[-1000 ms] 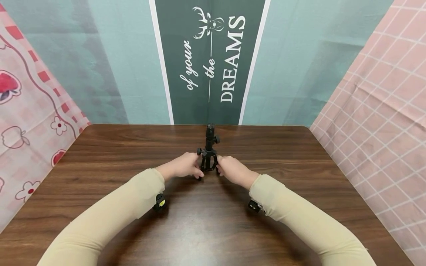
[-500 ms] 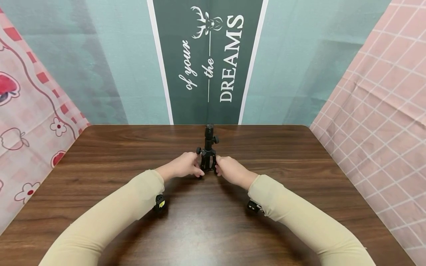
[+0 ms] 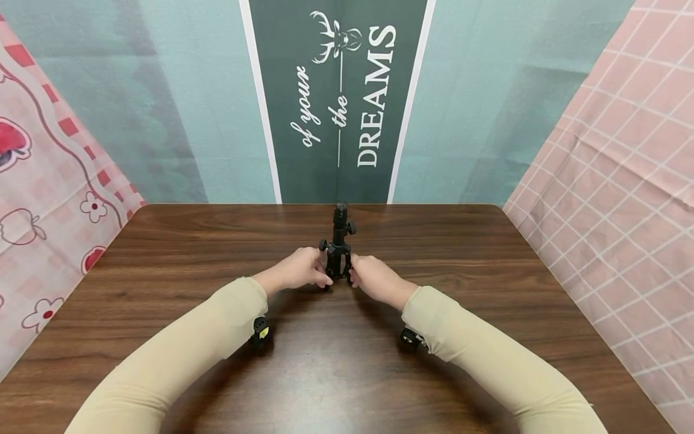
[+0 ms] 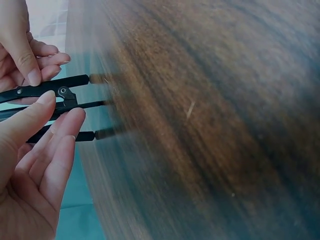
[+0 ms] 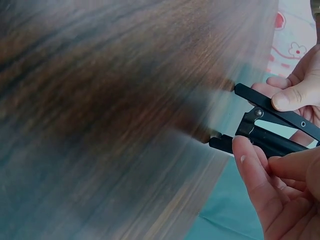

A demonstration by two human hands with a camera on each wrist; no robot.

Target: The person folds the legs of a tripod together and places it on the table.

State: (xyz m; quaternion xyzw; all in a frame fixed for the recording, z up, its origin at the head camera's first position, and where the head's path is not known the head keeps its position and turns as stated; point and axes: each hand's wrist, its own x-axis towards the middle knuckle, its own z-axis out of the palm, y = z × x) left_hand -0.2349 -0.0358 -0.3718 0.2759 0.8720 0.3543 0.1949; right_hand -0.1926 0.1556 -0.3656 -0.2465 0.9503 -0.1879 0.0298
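Observation:
A small black tripod (image 3: 338,244) stands upright near the far middle of the table, with knobs on its column. My left hand (image 3: 299,269) is at its left side, thumb and fingers pinching one leg. On the other side my right hand (image 3: 378,278) pinches another leg between thumb and curled fingers. The left wrist view shows the tripod's legs (image 4: 75,81) close to one another, with a hinged brace (image 4: 65,96) between them. Seen from the right wrist, the leg tips (image 5: 241,90) are right at the tabletop, and the right fingers (image 5: 255,182) partly cover one leg.
The brown wood-grain table (image 3: 320,361) extends toward me and to both sides. Behind it hangs a teal and dark green cloth (image 3: 461,120) with white lettering. A fruit-print cloth (image 3: 49,199) borders the left, a pink grid cloth (image 3: 640,199) the right.
The tripod's legs have drawn in toward the centre column and stand closer together. Both hands have kept their hold, the right one shifting slightly left.

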